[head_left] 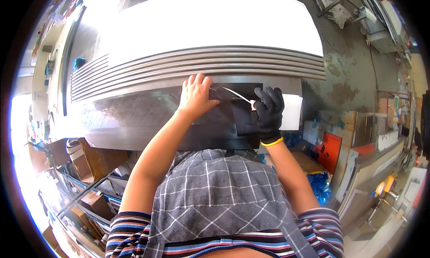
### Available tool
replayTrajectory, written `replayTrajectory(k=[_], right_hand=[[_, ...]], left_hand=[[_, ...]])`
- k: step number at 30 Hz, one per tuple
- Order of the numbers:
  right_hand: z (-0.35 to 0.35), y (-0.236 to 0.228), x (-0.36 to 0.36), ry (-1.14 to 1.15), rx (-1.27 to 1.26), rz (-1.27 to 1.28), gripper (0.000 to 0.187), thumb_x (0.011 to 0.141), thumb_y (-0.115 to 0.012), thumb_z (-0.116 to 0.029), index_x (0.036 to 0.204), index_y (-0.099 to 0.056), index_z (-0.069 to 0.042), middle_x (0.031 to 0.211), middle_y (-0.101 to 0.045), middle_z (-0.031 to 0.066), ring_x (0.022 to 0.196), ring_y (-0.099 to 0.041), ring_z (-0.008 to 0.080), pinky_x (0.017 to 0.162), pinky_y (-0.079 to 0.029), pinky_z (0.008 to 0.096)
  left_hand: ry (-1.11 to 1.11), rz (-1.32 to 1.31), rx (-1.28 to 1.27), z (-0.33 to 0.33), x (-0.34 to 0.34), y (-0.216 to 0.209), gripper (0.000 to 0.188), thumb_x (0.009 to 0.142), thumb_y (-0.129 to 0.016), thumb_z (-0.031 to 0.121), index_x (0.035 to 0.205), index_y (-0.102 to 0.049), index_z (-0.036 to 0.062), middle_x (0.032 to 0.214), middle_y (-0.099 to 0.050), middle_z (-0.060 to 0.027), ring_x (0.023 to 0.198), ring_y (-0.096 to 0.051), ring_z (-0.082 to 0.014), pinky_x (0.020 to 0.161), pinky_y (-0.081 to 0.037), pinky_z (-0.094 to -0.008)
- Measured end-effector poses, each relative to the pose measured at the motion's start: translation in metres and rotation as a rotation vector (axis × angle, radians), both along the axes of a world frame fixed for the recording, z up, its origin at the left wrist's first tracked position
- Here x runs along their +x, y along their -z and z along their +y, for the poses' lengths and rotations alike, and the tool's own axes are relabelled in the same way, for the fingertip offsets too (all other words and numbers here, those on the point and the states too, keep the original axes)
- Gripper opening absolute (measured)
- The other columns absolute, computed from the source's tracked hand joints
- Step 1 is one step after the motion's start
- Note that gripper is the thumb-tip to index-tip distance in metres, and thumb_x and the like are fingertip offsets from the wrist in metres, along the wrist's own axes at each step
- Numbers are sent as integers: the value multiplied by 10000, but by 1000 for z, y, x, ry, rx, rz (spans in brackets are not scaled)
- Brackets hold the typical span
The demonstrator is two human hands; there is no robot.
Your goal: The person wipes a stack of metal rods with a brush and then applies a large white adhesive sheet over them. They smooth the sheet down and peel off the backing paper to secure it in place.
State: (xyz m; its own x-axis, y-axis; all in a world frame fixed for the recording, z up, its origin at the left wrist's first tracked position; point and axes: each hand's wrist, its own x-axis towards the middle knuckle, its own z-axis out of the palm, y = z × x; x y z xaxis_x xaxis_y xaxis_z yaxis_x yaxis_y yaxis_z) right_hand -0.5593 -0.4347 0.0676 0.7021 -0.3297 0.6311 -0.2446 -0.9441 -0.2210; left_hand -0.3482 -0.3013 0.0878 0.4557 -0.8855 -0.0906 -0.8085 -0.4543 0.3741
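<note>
My bare left hand (196, 96) lies on a dark, glossy sheet (139, 108), its fingertips at the sheet's far edge and its thumb stretched out to the right. Between thumb and fingers, my right hand (268, 112), in a black glove with a yellow cuff, pinches a thin white strip (237, 94). The strip curves to the left toward my left hand, with its far end over the dark sheet. A smaller black piece (242, 117) lies beside the glove. Partly behind the gloved hand is a white sheet of paper or card (292, 114).
Several long, narrow metal bars (201, 60) lie side by side beyond my hands. A large white panel (215, 25) lies behind them. Boxes and a rack (96, 186) stand below the table at left. At right are a red-orange board (329, 152) and blue plastic (320, 190).
</note>
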Motion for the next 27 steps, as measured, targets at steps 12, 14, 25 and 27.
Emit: replayTrajectory(k=[12,14,25,27], right_hand=[[6,8,-7,217,137,120,529,793,-665,-172,1290,-539,-41,1344,-509,124,1276,-415,342,1093,-307,491],[8,10,-9,220,137,154,610,775,-680,-167,1339,-488,-34,1366,-485,131,1287,-399,351,1096,-296,485],[30,1,-6,300,221,205,895,682,-798,-217,1439,-351,-48,1495,-321,220,1359,-290,439,1123,-205,543],[34,8,-10,320,246,167,921,683,-804,-222,1450,-327,-44,1494,-323,218,1361,-292,436,1129,-201,538]], left_hand=[[11,-49,148,-5,1,-3,552,655,-823,407,1031,-574,89,1081,-563,-80,1102,-508,-286,942,-398,-424],[8,-71,173,-6,0,-6,549,662,-816,431,1013,-572,87,1082,-564,-78,1095,-518,-280,928,-407,-421],[-40,-135,153,10,-11,-3,460,704,-776,471,942,-627,106,970,-602,-68,1039,-545,-283,925,-395,-431],[-14,-153,76,18,-15,3,412,712,-771,451,895,-621,114,936,-599,-59,1000,-561,-272,885,-417,-411]])
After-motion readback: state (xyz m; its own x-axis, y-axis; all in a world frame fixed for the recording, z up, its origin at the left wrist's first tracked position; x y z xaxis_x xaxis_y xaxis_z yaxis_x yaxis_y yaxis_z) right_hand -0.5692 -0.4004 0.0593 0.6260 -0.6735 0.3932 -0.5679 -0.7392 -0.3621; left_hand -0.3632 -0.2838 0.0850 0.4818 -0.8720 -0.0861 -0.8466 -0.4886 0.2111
